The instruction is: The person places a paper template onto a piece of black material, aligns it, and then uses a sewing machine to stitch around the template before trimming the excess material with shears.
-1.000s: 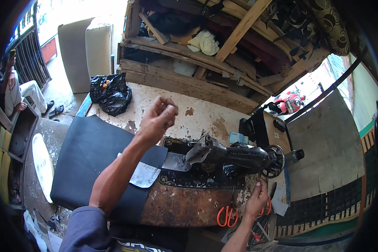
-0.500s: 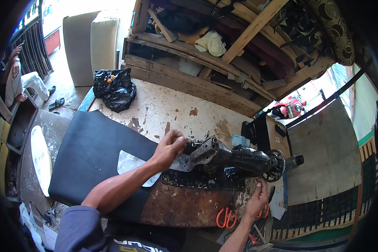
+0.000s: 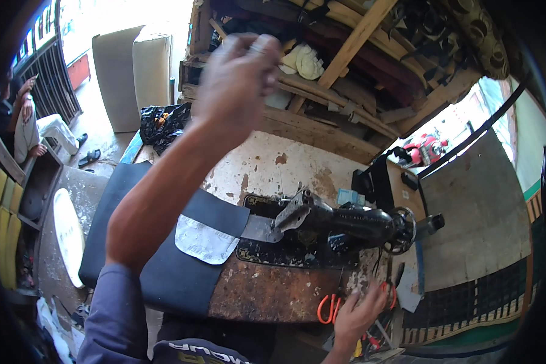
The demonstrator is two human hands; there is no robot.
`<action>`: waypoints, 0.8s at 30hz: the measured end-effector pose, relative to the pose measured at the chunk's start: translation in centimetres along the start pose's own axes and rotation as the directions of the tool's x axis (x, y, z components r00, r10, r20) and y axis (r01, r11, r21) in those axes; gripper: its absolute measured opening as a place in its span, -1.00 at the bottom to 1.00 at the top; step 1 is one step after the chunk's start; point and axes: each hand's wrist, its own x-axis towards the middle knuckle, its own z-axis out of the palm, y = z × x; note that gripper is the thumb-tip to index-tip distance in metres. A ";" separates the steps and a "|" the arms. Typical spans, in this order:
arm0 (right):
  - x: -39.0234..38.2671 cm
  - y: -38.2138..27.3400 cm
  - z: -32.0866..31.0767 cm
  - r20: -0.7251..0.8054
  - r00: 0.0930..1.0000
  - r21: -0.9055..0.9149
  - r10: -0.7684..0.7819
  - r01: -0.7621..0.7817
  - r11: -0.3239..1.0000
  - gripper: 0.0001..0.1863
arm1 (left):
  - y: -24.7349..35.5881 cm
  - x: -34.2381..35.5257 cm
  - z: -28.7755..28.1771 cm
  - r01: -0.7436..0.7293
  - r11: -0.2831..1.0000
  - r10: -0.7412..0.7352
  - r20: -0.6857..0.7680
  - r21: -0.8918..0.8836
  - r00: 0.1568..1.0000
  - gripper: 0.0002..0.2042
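Observation:
My left hand (image 3: 239, 79) is raised high in front of the wooden shelving, smeared by motion. Its fingers look curled together, and whatever they hold cannot be made out. Low at the right, my right hand (image 3: 359, 312) has its fingers apart over the table edge, beside orange-handled scissors (image 3: 329, 308). Another orange handle (image 3: 392, 296) shows by its fingertips. A black sewing machine (image 3: 352, 223) stands on the worn table. Left of its needle end, a white patterned piece (image 3: 206, 241) lies on a large sheet of dark material (image 3: 145, 246).
A black plastic bag (image 3: 164, 124) sits at the table's far left. Wooden shelving (image 3: 321, 130) stuffed with cloth rises behind the table. A small blue-white packet (image 3: 349, 197) lies behind the machine. A person (image 3: 30, 124) sits at the far left.
My left hand has risen from the machine's needle end to in front of the shelving. My right hand has come down from below the handwheel to the scissors, its fingers spreading.

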 end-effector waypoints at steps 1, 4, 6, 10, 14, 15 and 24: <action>-1.9 0.4 -0.2 0.186 0.983 0.139 0.006 -0.033 0.990 -0.40 | 2.2 -2.7 -1.6 -0.158 0.987 0.157 0.115 0.004 0.981 -0.70; -4.9 1.5 1.7 0.323 0.944 -0.158 -0.067 0.124 0.980 -0.35 | 6.5 -12.4 -4.3 -0.008 0.988 0.021 0.081 -0.156 0.996 -0.74; -4.9 2.4 2.5 0.298 0.954 -0.058 -0.019 0.038 0.998 -0.35 | 7.1 -17.0 -5.5 0.013 0.974 0.021 0.147 -0.225 0.989 -0.75; -3.6 1.4 1.7 0.644 0.756 0.287 0.114 -0.377 0.881 -0.29 | 5.8 -24.3 -7.1 0.077 0.960 -0.096 -0.059 -0.270 0.994 -0.77; -5.9 -4.3 0.6 0.838 0.509 0.543 -0.196 -0.745 0.387 -0.20 | 4.1 -27.9 -7.9 0.117 0.931 -0.196 -0.204 -0.346 0.959 -0.77; -7.3 -6.3 1.1 0.739 0.602 0.672 -0.303 -0.623 0.400 -0.10 | 4.0 -28.4 -8.0 0.130 0.929 -0.207 -0.198 -0.345 0.958 -0.77; -6.2 -12.0 3.7 0.376 0.318 0.643 -0.870 -0.766 -0.003 -0.18 | 4.3 -29.7 -5.2 0.234 0.891 -0.262 -0.020 -0.390 0.965 -0.76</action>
